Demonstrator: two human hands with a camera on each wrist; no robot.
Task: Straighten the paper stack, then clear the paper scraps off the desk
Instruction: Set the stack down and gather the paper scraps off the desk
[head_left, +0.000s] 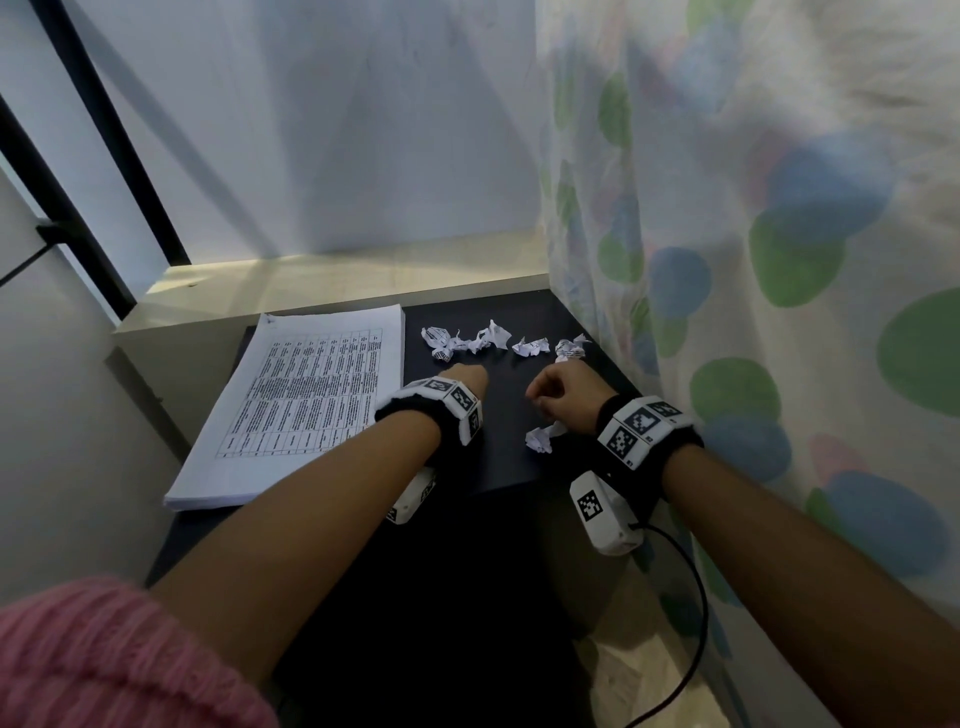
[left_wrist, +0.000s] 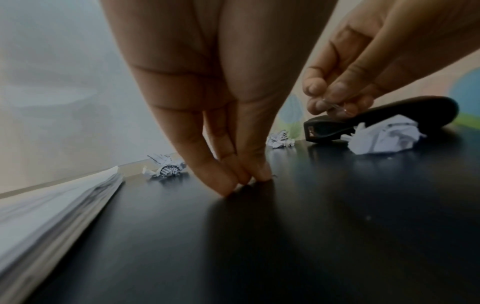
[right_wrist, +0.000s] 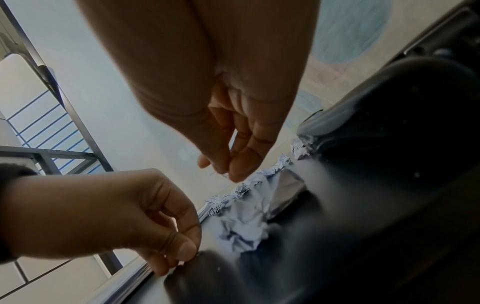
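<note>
Fingertips (left_wrist: 228, 185) of the left hand (head_left: 462, 379) are bunched together, tips on the desk (head_left: 493, 467). Whether anything tiny is nipped between them I cannot tell. The right hand (head_left: 561, 389), close beside it and raised off the surface, pinches what looks like a thin pale sliver (left_wrist: 335, 107).

Nearest the right hand, just on its near side, lies one crumpled scrap (head_left: 543, 436). A row of scraps (head_left: 485, 338) runs crosswise just beyond both hands. I count four in it, so five in all, though two of them may be joined.

One paper stack (head_left: 291, 405) lies just outboard of the left hand, its long axis running away from the person. Its edges look fairly square already, so the scraps are probably next.
</note>
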